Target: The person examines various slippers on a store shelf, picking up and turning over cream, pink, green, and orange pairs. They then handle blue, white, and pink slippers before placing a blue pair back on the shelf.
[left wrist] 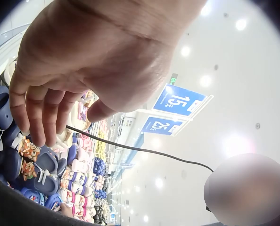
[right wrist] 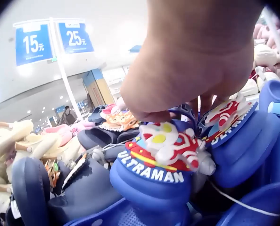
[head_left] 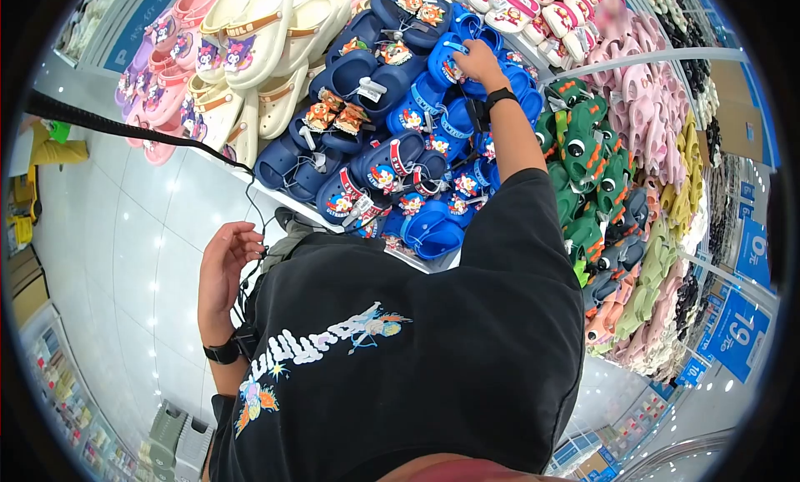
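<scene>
My right hand (head_left: 477, 64) reaches into the pile of blue clogs (head_left: 432, 229). In the right wrist view this hand (right wrist: 192, 70) grips a pair of blue clogs (right wrist: 149, 188) from behind, its fingertips mostly hidden; red and white figures and "ULTRAMAN" lettering decorate the clogs. At the person's side, away from the shoes, my left hand (head_left: 227, 261) hangs with loosely bent fingers. Seen by the left wrist camera, the left hand (left wrist: 93, 61) holds nothing, and a thin black cable (left wrist: 144, 149) passes behind it.
Navy clogs (head_left: 358, 78) with fox figures and cream clogs (head_left: 258, 32) lie left of the blue ones. To the right are green dinosaur clogs (head_left: 583, 149) and pink clogs (head_left: 642, 90). A black cable (head_left: 133, 130) crosses the left side. Blue price signs (right wrist: 34, 44) hang beyond.
</scene>
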A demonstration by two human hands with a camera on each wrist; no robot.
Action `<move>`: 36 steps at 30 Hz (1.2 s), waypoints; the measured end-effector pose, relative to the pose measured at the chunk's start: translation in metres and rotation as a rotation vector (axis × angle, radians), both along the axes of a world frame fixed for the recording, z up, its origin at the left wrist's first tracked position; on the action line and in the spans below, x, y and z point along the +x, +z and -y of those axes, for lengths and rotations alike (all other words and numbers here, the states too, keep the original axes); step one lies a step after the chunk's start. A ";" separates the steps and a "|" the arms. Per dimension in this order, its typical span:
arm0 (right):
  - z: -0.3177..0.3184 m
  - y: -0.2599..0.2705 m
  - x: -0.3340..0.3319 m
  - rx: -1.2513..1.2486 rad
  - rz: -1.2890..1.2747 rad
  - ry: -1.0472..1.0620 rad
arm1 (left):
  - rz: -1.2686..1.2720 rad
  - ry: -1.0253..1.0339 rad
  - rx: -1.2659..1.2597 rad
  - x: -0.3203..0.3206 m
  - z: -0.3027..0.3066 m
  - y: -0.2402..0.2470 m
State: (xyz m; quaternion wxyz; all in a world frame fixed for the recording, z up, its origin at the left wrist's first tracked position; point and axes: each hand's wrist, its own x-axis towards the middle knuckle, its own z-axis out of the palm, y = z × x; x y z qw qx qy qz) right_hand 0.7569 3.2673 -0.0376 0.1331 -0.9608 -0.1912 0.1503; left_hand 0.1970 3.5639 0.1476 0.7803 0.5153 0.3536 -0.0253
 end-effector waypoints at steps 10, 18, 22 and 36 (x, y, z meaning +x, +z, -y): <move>0.037 0.006 0.008 0.012 -0.040 0.085 | 0.001 -0.013 -0.010 0.001 -0.001 -0.010; 0.032 -0.001 0.022 -0.157 -0.200 -0.075 | -0.027 -0.058 -0.028 0.004 0.002 -0.018; 0.017 0.040 0.005 -0.200 -0.215 -0.070 | -0.026 -0.030 -0.019 0.005 0.005 -0.013; 0.029 0.021 0.047 -0.191 -0.411 0.189 | -0.055 -0.056 -0.039 0.013 0.010 -0.017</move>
